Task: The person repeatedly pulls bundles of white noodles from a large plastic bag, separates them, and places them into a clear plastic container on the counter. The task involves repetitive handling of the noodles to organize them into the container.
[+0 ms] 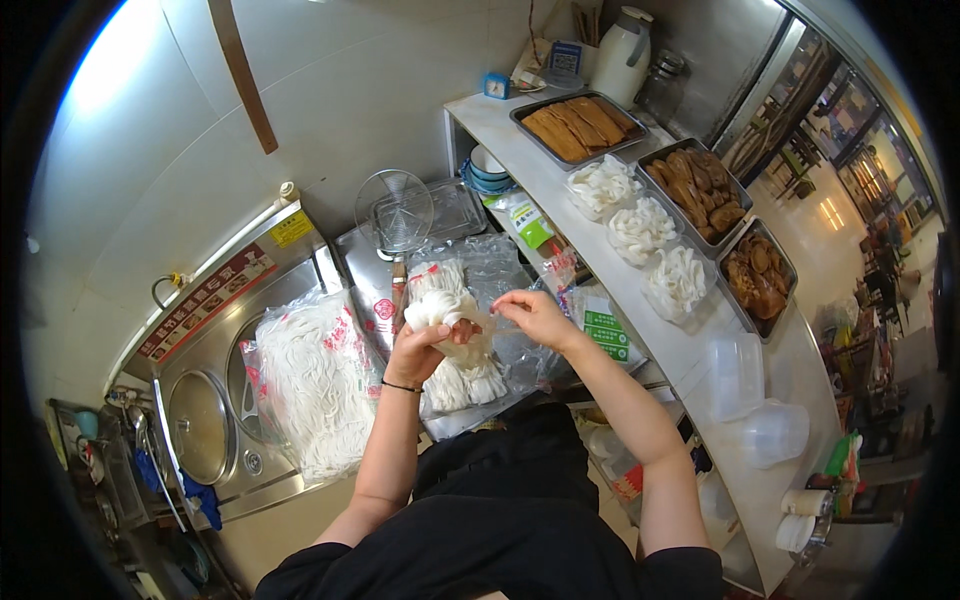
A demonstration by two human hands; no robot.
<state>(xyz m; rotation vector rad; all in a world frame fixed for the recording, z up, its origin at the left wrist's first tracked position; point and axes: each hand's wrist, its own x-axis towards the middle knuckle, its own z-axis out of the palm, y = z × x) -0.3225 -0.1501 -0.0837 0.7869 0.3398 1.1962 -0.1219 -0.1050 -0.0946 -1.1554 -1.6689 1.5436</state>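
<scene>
A coiled bundle of white noodles (437,309) rests in my left hand (420,348), whose fingers curl round it from below. To its right, my right hand (540,318) is raised with thumb and forefinger pinched together, apart from the bundle; whatever is between the fingertips is too small to make out. Beneath both hands lies an opened clear plastic bag (515,345) with more white noodles (455,385) on it. A larger bag of loose white noodles (318,385) sits to the left, partly over the metal stove top.
On the right counter (690,370) stand noodle coils (640,230) in clear tubs and trays of brown food (583,127). Empty clear tubs (735,375) are nearer. A wire strainer (394,210) leans at the back; a lidded pot (199,427) is at left.
</scene>
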